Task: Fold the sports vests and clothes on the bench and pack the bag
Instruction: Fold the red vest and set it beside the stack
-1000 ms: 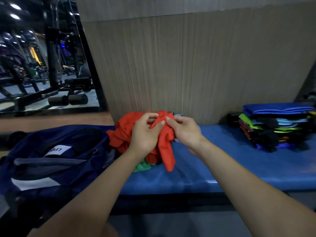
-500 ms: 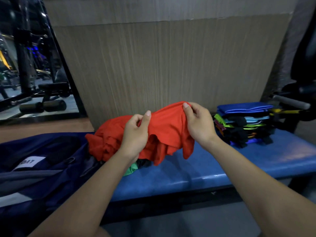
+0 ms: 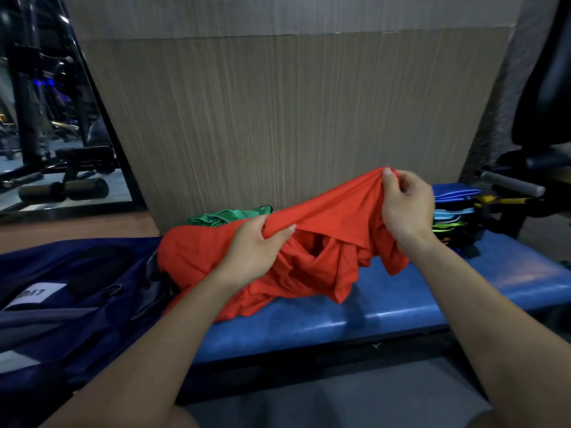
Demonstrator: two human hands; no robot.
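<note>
A person's left hand (image 3: 256,242) and right hand (image 3: 404,208) each pinch a fold of a red garment (image 3: 324,251) in curled fingers, holding it bunched above the blue padded desk (image 3: 401,307), where its lower folds drape. A green garment (image 3: 228,216) lies behind it against a wood-grain wall panel (image 3: 293,118), an open navy bag (image 3: 77,291) sits at left, and a stack of folded clothes (image 3: 454,217) stands at right, partly hidden by the right hand. Dim gym equipment (image 3: 61,180) at the left is hard to make out.

left hand (image 3: 256,245) grip: fingers curled, pinching | right hand (image 3: 404,208) grip: raised higher, pinching | forearms extended
</note>
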